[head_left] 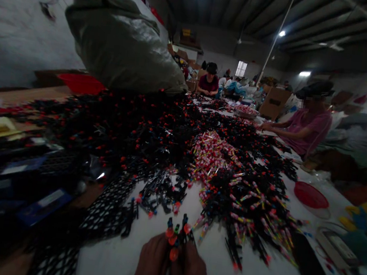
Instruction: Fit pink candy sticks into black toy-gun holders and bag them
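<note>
At the bottom centre, my left hand (151, 262) and my right hand (190, 268) are side by side, fingers curled round a small bunch of black pieces with orange tips (174, 238). The bunch stands up between both hands, over the white table (106, 263). A large heap of black pieces with orange ends (138, 123) lies beyond. Pink and white printed tubes (212, 156) are piled on its right part, with more tubes scattered nearer me.
A big grey-green sack (121, 42) rests behind the heap. Black mesh (107, 210) lies left of my hands. To the right are a dark phone-like slab (317, 272), a red dish (311, 195) and a seated person in pink (307, 125). Another person (209, 83) sits at the far end.
</note>
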The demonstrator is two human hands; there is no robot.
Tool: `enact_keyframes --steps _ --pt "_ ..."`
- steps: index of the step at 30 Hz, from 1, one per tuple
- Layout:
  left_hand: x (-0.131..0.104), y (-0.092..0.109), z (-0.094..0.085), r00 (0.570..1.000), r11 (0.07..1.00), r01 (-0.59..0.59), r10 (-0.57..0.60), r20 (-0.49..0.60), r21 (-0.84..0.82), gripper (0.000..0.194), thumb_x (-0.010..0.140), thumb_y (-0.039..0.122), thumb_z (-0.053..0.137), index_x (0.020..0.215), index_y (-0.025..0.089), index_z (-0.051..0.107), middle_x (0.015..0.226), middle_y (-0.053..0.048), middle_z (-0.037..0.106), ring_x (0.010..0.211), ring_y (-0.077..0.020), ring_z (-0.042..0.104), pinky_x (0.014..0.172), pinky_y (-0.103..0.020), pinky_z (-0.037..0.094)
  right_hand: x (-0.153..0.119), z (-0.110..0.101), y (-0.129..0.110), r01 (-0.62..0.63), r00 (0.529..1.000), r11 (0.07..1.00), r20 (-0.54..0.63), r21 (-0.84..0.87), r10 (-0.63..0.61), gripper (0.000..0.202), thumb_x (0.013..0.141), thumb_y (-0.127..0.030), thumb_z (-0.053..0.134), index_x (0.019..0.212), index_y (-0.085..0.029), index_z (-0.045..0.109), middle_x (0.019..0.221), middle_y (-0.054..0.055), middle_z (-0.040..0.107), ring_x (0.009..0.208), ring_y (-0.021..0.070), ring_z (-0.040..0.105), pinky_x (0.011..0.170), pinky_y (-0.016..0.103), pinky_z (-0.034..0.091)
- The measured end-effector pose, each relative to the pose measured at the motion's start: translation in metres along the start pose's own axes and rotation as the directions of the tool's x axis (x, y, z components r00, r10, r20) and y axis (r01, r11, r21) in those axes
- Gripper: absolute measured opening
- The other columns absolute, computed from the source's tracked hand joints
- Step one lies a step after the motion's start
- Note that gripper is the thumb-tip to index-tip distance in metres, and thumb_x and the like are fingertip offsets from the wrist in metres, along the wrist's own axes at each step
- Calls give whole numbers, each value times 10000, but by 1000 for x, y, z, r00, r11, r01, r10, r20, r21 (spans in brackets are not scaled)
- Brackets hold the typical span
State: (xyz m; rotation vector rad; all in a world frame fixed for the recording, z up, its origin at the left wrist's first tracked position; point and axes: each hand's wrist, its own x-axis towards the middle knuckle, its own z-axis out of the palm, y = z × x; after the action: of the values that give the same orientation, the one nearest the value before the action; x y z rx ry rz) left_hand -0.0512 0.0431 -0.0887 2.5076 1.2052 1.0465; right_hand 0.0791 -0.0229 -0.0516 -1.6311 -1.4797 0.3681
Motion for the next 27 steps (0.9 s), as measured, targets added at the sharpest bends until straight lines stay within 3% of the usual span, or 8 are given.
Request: enact_keyframes --steps 4,6,10,13,17,22,25,27 --pt "6 24 -9 995 996 86 -86 41 1 345 799 140 411 1104 153 573 1013 -120 664 957 -261 613 807 -424 519 7 -31 4 -135 980 969 172 208 100 142 856 -282 503 827 -219 627 805 24 667 746 172 642 660 246 511" --pt "6 28 -8 992 994 110 -109 66 -3 367 774 98 403 1102 137 563 1024 -124 652 981 -262 592 835 -439 501 17 -50 13 -173 982 967 110 188 154 173 876 -288 480 874 -205 631 837 30 667 755 167 637 702 259 501" --pt "6 28 -7 989 993 119 -117 95 -14 379 756 68 402 1098 130 552 1033 -132 637 982 -267 573 839 -455 483 49 -70 29 -253 967 949 -85 -188 241 302 915 -385 434 859 -166 634 830 90 676 719 193 638 664 287 470" --pt "8 29 -9 987 993 118 -115 112 -25 375 755 70 416 1104 126 544 1032 -133 633 985 -271 565 840 -452 476 72 -61 26 -259 958 827 -21 -500 287 429 900 -500 450 777 -141 650 776 157 691 747 246 658 652 309 453" --pt "9 32 -11 983 990 138 -132 130 -38 381 750 58 420 1107 122 539 1045 -132 626 994 -265 554 854 -447 463 88 -45 17 -298 935 764 -14 -572 355 316 846 -404 576 809 -104 667 790 196 704 754 254 676 635 293 451" --pt "8 38 -14 970 980 186 -172 173 -65 398 752 59 424 1129 135 528 1085 -125 611 1025 -260 532 878 -452 440 74 -58 28 -342 923 804 -14 -487 385 215 844 -297 512 812 -142 656 789 134 710 756 221 678 660 286 476" --pt "10 40 -15 962 974 211 -191 197 -86 398 754 66 427 1132 141 526 1087 -125 605 1033 -263 522 886 -459 426 48 -67 33 -360 925 929 92 -89 368 226 818 -369 535 885 -165 607 762 67 696 665 194 670 609 281 498" --pt "11 40 -14 960 972 218 -196 202 -92 404 750 65 423 1131 150 526 1085 -119 603 1035 -263 519 894 -465 418 29 -66 30 -408 906 877 233 255 353 265 813 -407 547 940 -175 564 741 39 686 602 179 656 555 273 501"
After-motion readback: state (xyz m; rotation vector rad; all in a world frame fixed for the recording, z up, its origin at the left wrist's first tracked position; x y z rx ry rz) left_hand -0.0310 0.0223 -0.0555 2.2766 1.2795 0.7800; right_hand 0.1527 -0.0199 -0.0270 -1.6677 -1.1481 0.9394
